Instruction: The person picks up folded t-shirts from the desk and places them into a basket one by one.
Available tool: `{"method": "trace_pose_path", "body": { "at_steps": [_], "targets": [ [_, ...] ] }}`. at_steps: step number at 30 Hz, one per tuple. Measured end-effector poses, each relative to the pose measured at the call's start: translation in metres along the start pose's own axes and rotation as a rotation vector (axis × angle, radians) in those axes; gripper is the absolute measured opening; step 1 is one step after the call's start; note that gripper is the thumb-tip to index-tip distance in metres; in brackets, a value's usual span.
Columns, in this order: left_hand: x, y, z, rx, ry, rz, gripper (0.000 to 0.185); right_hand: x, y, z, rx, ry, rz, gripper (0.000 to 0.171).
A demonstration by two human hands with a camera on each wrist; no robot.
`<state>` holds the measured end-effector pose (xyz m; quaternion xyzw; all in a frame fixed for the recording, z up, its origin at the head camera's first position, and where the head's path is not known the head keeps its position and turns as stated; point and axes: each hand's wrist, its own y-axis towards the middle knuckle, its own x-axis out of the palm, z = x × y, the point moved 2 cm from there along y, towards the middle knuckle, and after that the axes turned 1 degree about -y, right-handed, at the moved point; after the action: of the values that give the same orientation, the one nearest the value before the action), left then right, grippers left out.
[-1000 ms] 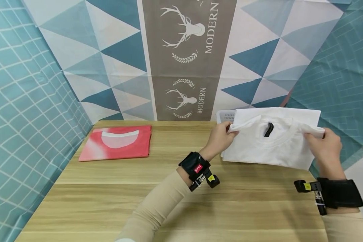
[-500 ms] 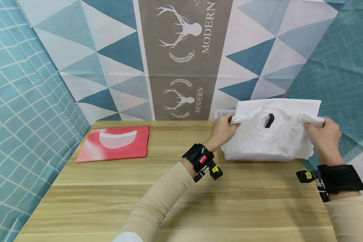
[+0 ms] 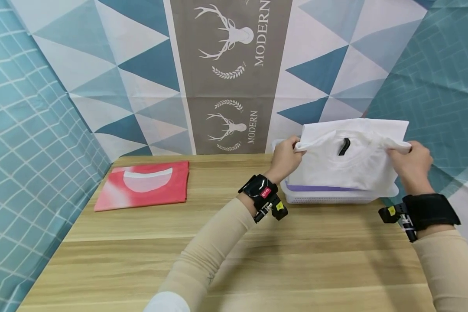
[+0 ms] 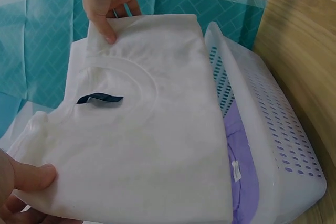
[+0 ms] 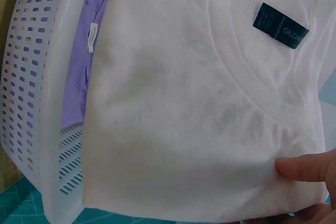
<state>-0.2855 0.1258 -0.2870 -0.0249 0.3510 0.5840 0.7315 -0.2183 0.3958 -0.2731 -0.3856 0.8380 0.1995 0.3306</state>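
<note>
A folded white T-shirt (image 3: 335,167) with a dark neck label (image 5: 281,25) is held up by both hands over a white perforated plastic basket (image 3: 327,198). My left hand (image 3: 286,157) pinches one upper corner, thumb on top and fingers beneath. At the opposite corner my right hand (image 3: 413,167) grips the cloth the same way. Inside the basket lies a purple cloth (image 4: 241,166) with a small white tag, partly hidden by the shirt. In the right wrist view the shirt's lower fold runs along the basket rim (image 5: 55,87).
A folded red and pink garment (image 3: 144,185) lies at the back left of the wooden table (image 3: 234,251). Behind the table hangs a patterned cloth backdrop (image 3: 234,86). Blue tiled sheeting (image 3: 31,143) borders the left side.
Both hands have carried the white T-shirt away from me and up in the view, over the basket. The basket's front and the purple cloth have come into sight below it.
</note>
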Motion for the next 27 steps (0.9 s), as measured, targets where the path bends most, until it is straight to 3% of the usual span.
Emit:
{"method": "trace_pose_path", "body": {
  "at_steps": [13, 27],
  "targets": [
    [0.013, 0.007, -0.02, -0.021, -0.034, 0.045, 0.015, 0.013, 0.021, 0.007, 0.012, -0.008, 0.024, 0.059],
    [0.041, -0.003, -0.034, -0.069, -0.062, -0.012, 0.017, 0.039, 0.033, 0.042, 0.028, 0.013, 0.026, 0.058]
  ]
}}
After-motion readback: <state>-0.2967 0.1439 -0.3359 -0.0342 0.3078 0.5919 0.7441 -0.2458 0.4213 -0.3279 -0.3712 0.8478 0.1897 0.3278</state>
